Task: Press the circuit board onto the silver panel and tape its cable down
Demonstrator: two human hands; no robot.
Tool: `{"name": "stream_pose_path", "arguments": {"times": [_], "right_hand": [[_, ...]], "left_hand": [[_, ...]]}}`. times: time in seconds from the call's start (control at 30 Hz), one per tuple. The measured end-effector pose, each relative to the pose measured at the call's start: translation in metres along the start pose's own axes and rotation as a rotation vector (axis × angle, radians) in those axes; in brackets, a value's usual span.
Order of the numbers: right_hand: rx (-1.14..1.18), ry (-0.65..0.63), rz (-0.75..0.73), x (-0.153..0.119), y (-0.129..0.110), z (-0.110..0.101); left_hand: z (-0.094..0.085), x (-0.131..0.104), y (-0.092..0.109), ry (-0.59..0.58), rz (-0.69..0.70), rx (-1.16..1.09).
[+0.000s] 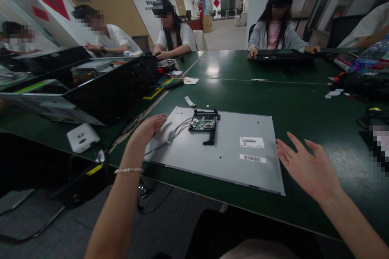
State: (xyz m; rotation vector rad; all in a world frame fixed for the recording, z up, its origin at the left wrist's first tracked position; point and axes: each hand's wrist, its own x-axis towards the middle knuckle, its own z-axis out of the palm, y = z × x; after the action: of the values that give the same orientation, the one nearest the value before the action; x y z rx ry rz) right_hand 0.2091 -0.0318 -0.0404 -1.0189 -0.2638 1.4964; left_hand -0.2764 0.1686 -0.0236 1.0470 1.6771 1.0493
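Note:
A flat grey metal display panel (194,158) lies back side up on the green table, with two white labels near its right side. On it sits a green circuit board (204,124) in a black plastic bracket (209,136), and thin grey cables (179,129) run left from the board. My left hand (148,129) is at the panel's left edge, fingers stretched out; whether it touches cannot be told. Beside the right edge is my right hand (306,166), open with fingers spread, its fingertips close to the panel. Neither hand grips anything.
Left stands a black computer case (112,89) with a white box-like device (82,137) before it. Cables and paper scraps (190,101) lie beyond the panel. Several people sit around the green table (237,93); one holds a dark flat panel (285,56). Black cables (361,85) lie right.

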Motion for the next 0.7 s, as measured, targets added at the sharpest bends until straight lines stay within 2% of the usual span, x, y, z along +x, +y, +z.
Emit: {"name": "stream_pose_path", "arguments": {"times": [0.2,0.5,0.7], "right_hand": [[-0.009,0.049,-0.018,-0.003,-0.009,-0.008],[0.035,0.147,-0.027,-0.009,-0.018,-0.017],[0.03,0.176,-0.048,-0.011,-0.027,-0.042]], "left_hand": [[0.012,-0.012,-0.004,-0.055,0.075,0.027],[0.032,-0.027,-0.008,-0.054,0.103,0.049],[0.047,-0.047,-0.011,-0.092,0.093,0.002]]}}
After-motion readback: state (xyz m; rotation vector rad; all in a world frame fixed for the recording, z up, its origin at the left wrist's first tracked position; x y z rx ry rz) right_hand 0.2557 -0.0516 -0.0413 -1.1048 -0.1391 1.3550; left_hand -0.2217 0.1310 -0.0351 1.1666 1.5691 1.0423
